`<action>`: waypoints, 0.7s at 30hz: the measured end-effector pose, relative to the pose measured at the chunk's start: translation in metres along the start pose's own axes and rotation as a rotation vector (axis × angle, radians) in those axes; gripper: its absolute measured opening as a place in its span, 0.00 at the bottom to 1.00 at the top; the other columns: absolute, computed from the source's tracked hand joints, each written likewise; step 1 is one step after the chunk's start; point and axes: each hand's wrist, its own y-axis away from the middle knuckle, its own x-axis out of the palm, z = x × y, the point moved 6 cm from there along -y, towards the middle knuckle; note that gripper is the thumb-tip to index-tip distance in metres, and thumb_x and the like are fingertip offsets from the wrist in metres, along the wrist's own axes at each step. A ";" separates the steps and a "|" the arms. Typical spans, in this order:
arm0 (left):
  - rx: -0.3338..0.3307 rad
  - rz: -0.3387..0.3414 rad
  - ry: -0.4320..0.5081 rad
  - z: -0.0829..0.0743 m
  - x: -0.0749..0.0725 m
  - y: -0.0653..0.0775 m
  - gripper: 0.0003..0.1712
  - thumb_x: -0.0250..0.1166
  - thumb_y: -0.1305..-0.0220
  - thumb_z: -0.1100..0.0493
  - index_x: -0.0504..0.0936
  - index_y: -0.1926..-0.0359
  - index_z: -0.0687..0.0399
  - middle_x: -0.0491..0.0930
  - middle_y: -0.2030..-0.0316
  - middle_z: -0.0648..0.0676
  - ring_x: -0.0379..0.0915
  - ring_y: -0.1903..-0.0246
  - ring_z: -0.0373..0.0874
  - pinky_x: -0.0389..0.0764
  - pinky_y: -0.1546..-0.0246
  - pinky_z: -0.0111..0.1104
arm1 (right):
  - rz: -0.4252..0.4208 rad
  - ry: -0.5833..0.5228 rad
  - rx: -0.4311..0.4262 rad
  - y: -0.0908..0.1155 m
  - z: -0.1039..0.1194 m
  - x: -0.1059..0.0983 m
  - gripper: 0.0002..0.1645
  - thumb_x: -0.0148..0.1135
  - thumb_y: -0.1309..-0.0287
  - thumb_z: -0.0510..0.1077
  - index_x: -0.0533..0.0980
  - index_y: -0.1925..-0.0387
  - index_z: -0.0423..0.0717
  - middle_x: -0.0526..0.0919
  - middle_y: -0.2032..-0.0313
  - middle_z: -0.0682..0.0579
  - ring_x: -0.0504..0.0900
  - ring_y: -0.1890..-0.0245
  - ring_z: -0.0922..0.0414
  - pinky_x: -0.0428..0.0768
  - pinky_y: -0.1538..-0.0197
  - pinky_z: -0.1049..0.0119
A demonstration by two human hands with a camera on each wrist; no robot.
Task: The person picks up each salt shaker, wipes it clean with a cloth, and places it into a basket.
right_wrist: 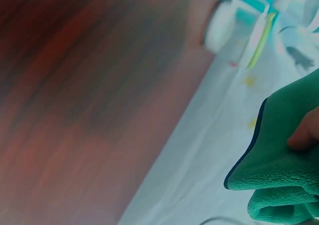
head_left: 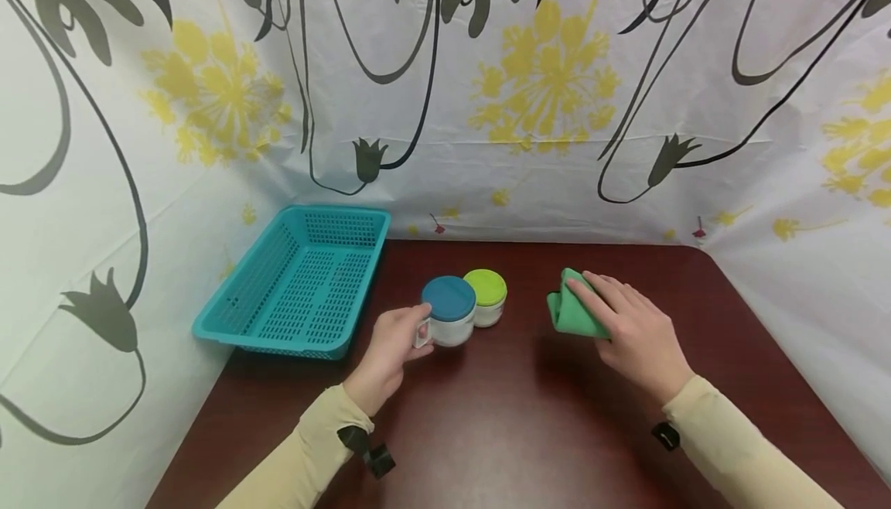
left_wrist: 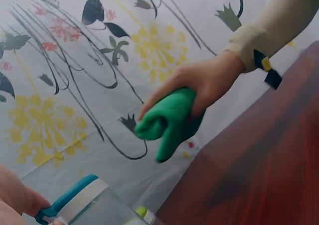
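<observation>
My left hand (head_left: 393,346) pinches the small side handle of a blue-lidded jar (head_left: 452,329). In the left wrist view the jar (left_wrist: 94,202) shows a clear body with a white band below the lid. Right behind it to the right sits a similar jar with a lime-green lid (head_left: 486,286). My right hand (head_left: 636,331) grips a folded green cloth (head_left: 574,308), held above the right side of the table. The right wrist view shows the cloth's dark edging and fluffy surface, with a fingertip (right_wrist: 305,133) pressed on the fabric (right_wrist: 279,135).
A turquoise plastic basket (head_left: 202,329) with perforated walls stands at the left, partly past the table edge. The dark red-brown table (head_left: 501,432) is glossy. Behind and at both sides hangs a white sheet (head_left: 445,107) with yellow and grey flowers.
</observation>
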 end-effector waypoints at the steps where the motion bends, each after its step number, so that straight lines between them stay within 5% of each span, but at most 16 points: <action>1: -0.005 0.005 -0.012 0.000 0.002 0.001 0.18 0.64 0.32 0.49 0.77 0.69 0.61 0.72 0.71 0.56 0.76 0.60 0.53 0.84 0.53 0.45 | -0.007 -0.009 -0.011 -0.004 0.005 0.000 0.57 0.69 0.69 0.31 0.69 0.28 0.55 0.74 0.34 0.45 0.76 0.41 0.41 0.77 0.45 0.39; 7: -0.010 0.036 -0.021 0.004 0.011 0.006 0.19 0.65 0.33 0.49 0.79 0.62 0.63 0.72 0.69 0.56 0.75 0.60 0.51 0.83 0.51 0.48 | -0.045 -0.051 -0.109 -0.031 0.043 -0.001 0.56 0.71 0.66 0.33 0.69 0.28 0.54 0.72 0.32 0.47 0.76 0.40 0.40 0.77 0.42 0.41; 14: -0.006 0.063 -0.043 0.007 0.021 0.006 0.18 0.65 0.32 0.49 0.80 0.66 0.62 0.73 0.73 0.55 0.76 0.66 0.50 0.84 0.54 0.44 | -0.063 -0.067 -0.192 -0.054 0.081 -0.004 0.53 0.69 0.62 0.34 0.68 0.28 0.54 0.71 0.31 0.47 0.75 0.38 0.42 0.75 0.40 0.41; 21: -0.006 0.077 -0.051 0.010 0.028 0.008 0.18 0.65 0.33 0.49 0.81 0.62 0.63 0.75 0.72 0.55 0.76 0.67 0.47 0.84 0.55 0.44 | -0.214 -0.032 -0.231 -0.068 0.106 -0.018 0.49 0.69 0.65 0.31 0.74 0.32 0.51 0.74 0.34 0.46 0.78 0.41 0.39 0.75 0.42 0.38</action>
